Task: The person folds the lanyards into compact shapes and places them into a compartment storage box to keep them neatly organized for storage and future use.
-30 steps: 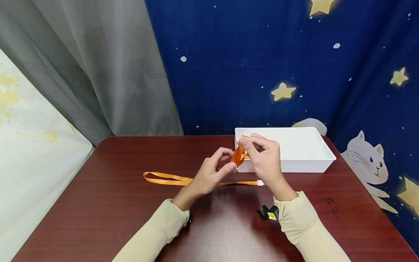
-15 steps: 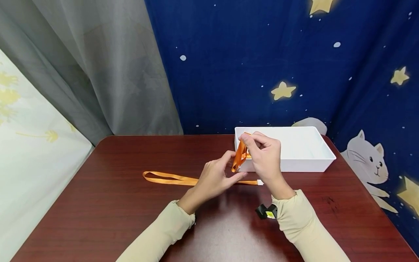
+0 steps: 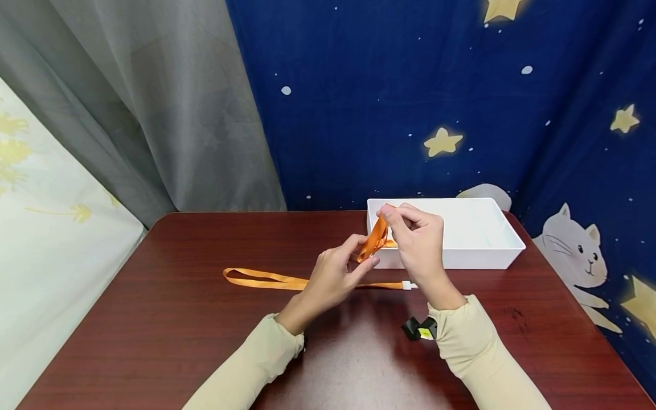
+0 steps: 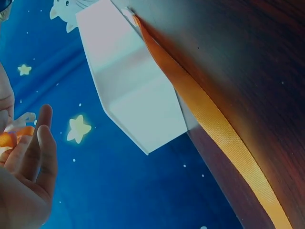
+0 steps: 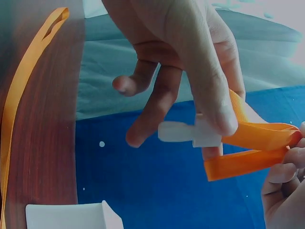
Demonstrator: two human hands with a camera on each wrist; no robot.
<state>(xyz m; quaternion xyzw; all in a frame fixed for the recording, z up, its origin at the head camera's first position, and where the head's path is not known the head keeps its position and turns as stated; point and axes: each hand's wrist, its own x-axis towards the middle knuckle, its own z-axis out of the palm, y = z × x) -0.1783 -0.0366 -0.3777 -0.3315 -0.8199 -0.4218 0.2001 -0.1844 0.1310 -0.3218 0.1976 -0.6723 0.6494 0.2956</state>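
My left hand [image 3: 333,273] pinches the lower end of a folded orange lanyard [image 3: 375,238], its thumb pressing beside a white plastic clip [image 5: 207,133] in the right wrist view. Higher up, my right hand [image 3: 420,239] pinches the folded upper end between thumb and fingers. The bundle hangs slantwise in front of the white box's left end. Some other fingers of the left hand [image 5: 164,81] extend away from the ribbon. A second orange lanyard [image 3: 266,279] lies stretched along the table behind the left hand, with a loop at left and a white clip [image 3: 407,285] at right.
A white rectangular box [image 3: 482,259] stands at the table's back right. A bit of orange ribbon shows at its left end; whether it belongs to the held lanyard, I cannot tell. The dark red table [image 3: 179,336] backs onto grey and blue starry curtains [image 3: 348,114].
The left fingers loosened from the folded ribbon half a second ago, then closed on its lower end again. The right hand has risen slightly. Lanyard on the table and box stay put.
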